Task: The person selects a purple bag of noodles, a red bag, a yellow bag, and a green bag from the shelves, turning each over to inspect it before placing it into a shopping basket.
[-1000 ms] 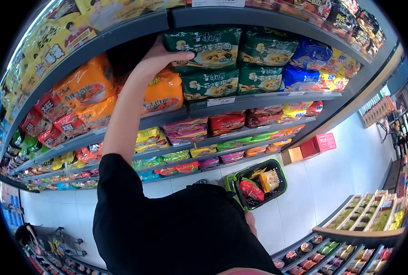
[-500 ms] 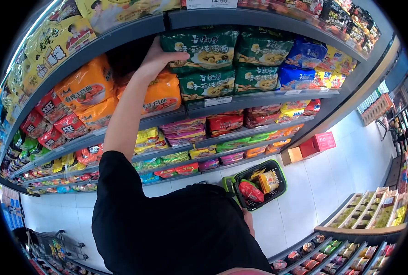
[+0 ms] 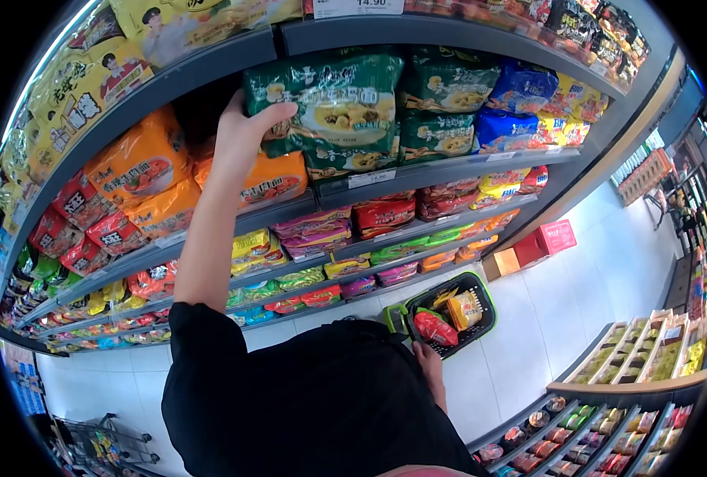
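Note:
My left hand (image 3: 246,131) is closed on the left end of a green multipack of instant noodles (image 3: 333,107), thumb across its front. The pack leans out past the shelf front, over another green pack beneath it. More green noodle packs (image 3: 450,79) are stacked just to its right. To the left of my wrist lie orange noodle packs (image 3: 143,155). Low at my side, my right hand (image 3: 429,362) grips the handle of a black and green shopping basket (image 3: 475,335). Inside the basket are a red packet (image 3: 435,327) and a yellow packet (image 3: 464,308).
Shelf edges (image 3: 449,33) run above and below the green packs. Blue noodle packs (image 3: 520,87) sit farther right. A red carton (image 3: 557,236) stands on the tiled floor by the shelf end. Behind me are a shopping cart (image 3: 111,445) and a display of cup noodles (image 3: 560,436).
My left hand has drawn the green noodle pack outward and slightly left from the shelf, tilting it. More of my right hand shows at the basket.

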`<act>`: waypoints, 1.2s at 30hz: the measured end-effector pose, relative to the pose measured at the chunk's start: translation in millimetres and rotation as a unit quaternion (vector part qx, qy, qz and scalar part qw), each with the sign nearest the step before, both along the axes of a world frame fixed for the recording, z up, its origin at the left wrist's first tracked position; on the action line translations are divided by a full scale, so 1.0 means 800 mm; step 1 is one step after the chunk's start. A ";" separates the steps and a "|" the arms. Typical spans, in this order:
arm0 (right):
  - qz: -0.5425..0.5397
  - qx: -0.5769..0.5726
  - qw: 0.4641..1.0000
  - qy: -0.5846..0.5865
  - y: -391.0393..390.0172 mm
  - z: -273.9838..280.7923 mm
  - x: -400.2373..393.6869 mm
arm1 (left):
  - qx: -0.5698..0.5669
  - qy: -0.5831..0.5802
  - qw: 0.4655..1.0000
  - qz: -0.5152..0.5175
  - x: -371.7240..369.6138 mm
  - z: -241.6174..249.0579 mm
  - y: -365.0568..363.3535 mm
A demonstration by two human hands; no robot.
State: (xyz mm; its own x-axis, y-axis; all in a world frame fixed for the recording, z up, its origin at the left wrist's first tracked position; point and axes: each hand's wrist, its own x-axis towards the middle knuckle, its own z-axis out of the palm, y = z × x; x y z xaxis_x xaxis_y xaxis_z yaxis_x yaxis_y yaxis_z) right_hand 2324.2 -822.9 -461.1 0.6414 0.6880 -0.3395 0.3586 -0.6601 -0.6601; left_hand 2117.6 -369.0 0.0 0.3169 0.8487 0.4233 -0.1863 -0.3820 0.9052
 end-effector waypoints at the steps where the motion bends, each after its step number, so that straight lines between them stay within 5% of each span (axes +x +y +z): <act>1: -0.028 0.019 0.999 -0.005 0.008 0.001 0.007 | 0.007 0.026 0.999 0.018 -0.004 0.001 -0.010; 7: -0.116 0.334 0.934 0.045 0.102 0.190 0.037 | -0.079 0.014 0.993 -0.091 -0.007 0.000 -0.083; 11: 0.036 0.584 0.777 0.232 0.143 0.329 0.032 | -0.112 0.041 0.980 -0.157 0.005 -0.039 -0.136; 13: 0.051 0.557 0.790 0.252 0.136 0.377 0.015 | -0.125 0.083 0.965 -0.214 0.021 -0.069 -0.165; 14: 0.065 0.492 0.837 0.229 0.123 0.392 0.016 | -0.119 0.093 0.958 -0.244 0.035 -0.084 -0.180; 19: -0.074 0.487 0.806 0.328 0.057 0.356 0.007 | -0.237 0.116 0.855 -0.446 0.076 -0.195 -0.187; 21: -0.120 0.504 0.712 0.475 0.042 0.346 -0.001 | -0.358 0.106 0.774 -0.511 0.097 -0.216 -0.190; 22: -0.128 0.512 0.716 0.458 0.037 0.336 -0.001 | -0.393 0.118 0.740 -0.532 0.106 -0.230 -0.184; 29: -0.247 0.527 0.720 0.378 0.015 0.315 -0.023 | -0.347 0.079 0.744 -0.566 0.141 -0.235 -0.224; 36: -0.252 0.537 0.718 0.365 0.005 0.306 -0.029 | -0.348 0.099 0.729 -0.580 0.149 -0.241 -0.225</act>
State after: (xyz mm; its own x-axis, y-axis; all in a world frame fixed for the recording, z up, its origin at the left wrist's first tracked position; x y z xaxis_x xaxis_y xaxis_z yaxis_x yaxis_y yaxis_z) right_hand 2300.7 -818.9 -216.5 0.8214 0.5478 -0.1588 -0.4465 0.4442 -0.7767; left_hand 2236.4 -548.9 -192.8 0.9895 -0.0528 -0.1344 0.1428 0.4940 0.8576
